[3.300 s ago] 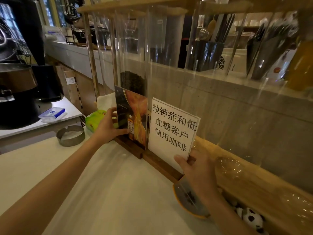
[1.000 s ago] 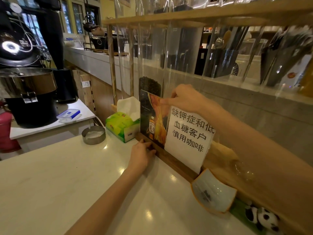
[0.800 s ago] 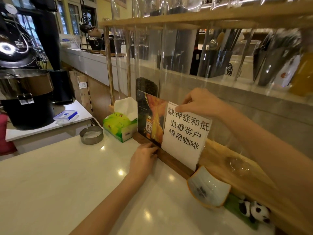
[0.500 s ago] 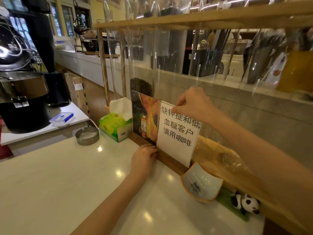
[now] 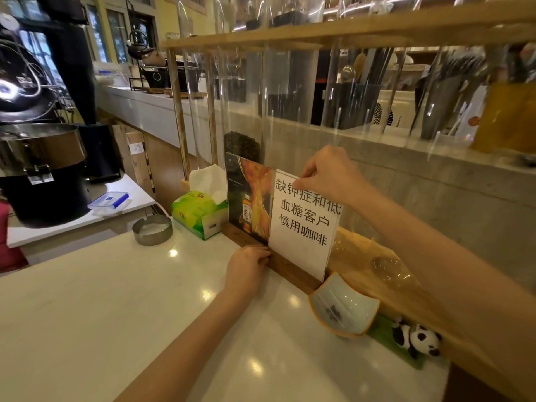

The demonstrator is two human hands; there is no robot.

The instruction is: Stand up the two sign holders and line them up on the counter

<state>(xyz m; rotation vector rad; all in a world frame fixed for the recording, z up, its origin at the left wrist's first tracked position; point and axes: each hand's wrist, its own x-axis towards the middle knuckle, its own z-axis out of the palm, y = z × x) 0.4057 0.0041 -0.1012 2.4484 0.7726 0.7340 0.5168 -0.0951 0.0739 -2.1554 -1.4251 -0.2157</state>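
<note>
Your right hand [image 5: 324, 175] pinches the top edge of the white text sign holder [image 5: 303, 224], fingers [image 5: 301, 172] closed on the sheet to keep it upright, while your left hand [image 5: 246, 268] presses at the wooden base [image 5: 293, 271] where the two holders meet — fingers curled against the wood, seemingly nudging the bases into one line; whether they grip it, you cannot tell. Two sign holders stand side by side along the back edge of the bench [image 5: 101, 314]: the white one and, touching its left side, the dark poster sign holder [image 5: 249, 198]. Both look upright, so the job appears nearly done, with only the alignment left to judge. Also along that back edge — one green tissue box [image 5: 197, 213], one round metal ashtray [image 5: 152, 229], one small dish [image 5: 343, 310] just right of the bases, and one panda toy [image 5: 417, 339] near the bench's right corner.
</note>
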